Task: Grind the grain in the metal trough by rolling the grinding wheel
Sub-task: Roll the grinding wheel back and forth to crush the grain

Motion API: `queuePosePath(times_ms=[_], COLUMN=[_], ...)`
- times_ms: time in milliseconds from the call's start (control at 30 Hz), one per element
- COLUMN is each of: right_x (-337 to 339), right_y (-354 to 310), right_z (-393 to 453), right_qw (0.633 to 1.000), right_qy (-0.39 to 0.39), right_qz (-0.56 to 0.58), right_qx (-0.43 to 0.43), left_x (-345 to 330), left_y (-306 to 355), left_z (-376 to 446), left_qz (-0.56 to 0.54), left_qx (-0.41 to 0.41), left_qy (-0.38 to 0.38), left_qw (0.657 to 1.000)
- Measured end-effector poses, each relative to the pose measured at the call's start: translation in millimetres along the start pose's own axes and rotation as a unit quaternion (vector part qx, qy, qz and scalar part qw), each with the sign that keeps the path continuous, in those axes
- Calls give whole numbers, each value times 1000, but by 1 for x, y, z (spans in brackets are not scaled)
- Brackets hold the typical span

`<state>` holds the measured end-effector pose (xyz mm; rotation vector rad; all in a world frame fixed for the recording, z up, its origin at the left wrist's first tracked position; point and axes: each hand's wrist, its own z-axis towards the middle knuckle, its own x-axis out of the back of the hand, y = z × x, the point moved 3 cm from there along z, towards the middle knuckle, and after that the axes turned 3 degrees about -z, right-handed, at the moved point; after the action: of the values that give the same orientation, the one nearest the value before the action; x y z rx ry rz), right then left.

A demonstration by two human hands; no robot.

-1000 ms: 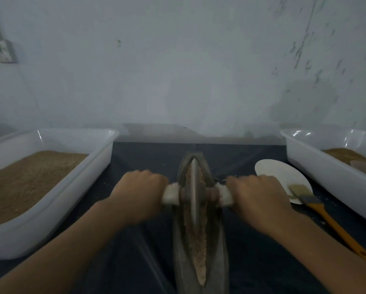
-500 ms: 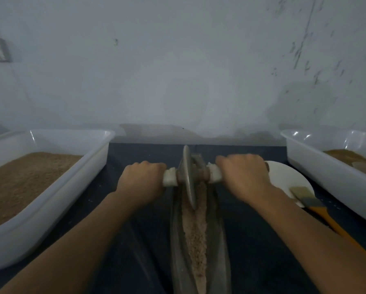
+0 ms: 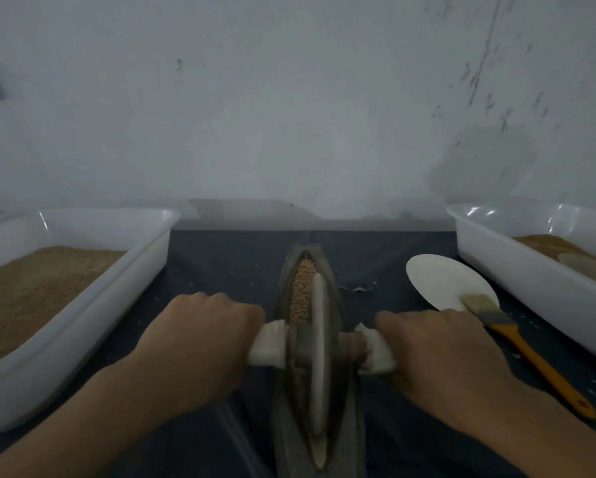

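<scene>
A narrow boat-shaped metal trough (image 3: 338,298) runs away from me down the middle of the dark table. Brown grain (image 3: 301,281) shows in its far half. The thin grinding wheel (image 3: 317,357) stands on edge in the trough, near its middle. An axle crosses the wheel, with white cloth wrapped round each end. My left hand (image 3: 200,343) grips the left handle (image 3: 267,346) and my right hand (image 3: 438,353) grips the right handle (image 3: 376,350). The grain under the wheel is hidden.
A white tub (image 3: 82,326) of brown grain stands at the left, and another white tub (image 3: 531,281) at the right. A white round plate (image 3: 441,281) and an orange-handled brush (image 3: 528,353) lie right of the trough. A grey wall rises behind the table.
The wheel rolled to the trough's far end, then came back toward me to about the middle. Both hands kept hold of the handles and moved with it.
</scene>
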<state>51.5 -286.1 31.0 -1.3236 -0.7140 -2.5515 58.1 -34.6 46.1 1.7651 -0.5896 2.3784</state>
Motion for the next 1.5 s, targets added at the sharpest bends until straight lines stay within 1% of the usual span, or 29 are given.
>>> queuePosePath(times_ms=[100,200,267,400,467,567,633,700,767,800,900,967,1033,1133,1233,1400,1467,1500], right_x=[-11,-35,-51,-64,-57,-38,-19,3,14,15,7,-6,-25,-46,-51,-26,-10,-4], right_y=[3,12,22,31,28,19,8,0,-3,-3,-1,2,10,23,25,11,5,3], right_z=[15,51,76,103,96,65,37,14,3,2,22,46,70,97,105,65,37,24], right_qw=[1000,998,996,996,995,993,997,1000,1000,1000,998,995,994,994,994,996,998,999], right_qy=[5,-22,-40,-48,-67,-96,-68,0,16,5,-51,-70,-80,-74,-67,-71,-35,-14], right_qz=[-23,-47,-46,-39,-26,7,0,4,15,7,-47,-69,-67,-65,-65,-51,-46,-31], right_qx=[-14,-40,-61,-59,-67,-63,-29,1,17,21,3,-10,-28,-48,-51,-15,0,1], left_x=[-8,-26,-36,-44,-38,-25,-18,-10,-6,-6,-13,-26,-38,-48,-49,-32,-19,-13], left_y=[0,-8,-16,-25,-21,-11,-4,0,0,0,-3,-7,-14,-24,-28,-13,-5,-2], left_z=[14,42,63,89,86,58,30,2,-15,-18,-4,17,43,76,90,49,26,14], left_qz=[27,24,5,0,18,21,7,-21,-34,-33,-36,-39,-30,-31,-36,-30,-5,13], left_qx=[26,58,69,78,72,50,33,27,35,41,58,73,84,98,97,64,40,25], left_qy=[46,84,100,112,104,63,32,10,-11,-13,13,28,61,91,78,35,25,32], left_qw=[998,994,993,991,992,996,999,999,999,999,998,996,994,991,992,997,999,999])
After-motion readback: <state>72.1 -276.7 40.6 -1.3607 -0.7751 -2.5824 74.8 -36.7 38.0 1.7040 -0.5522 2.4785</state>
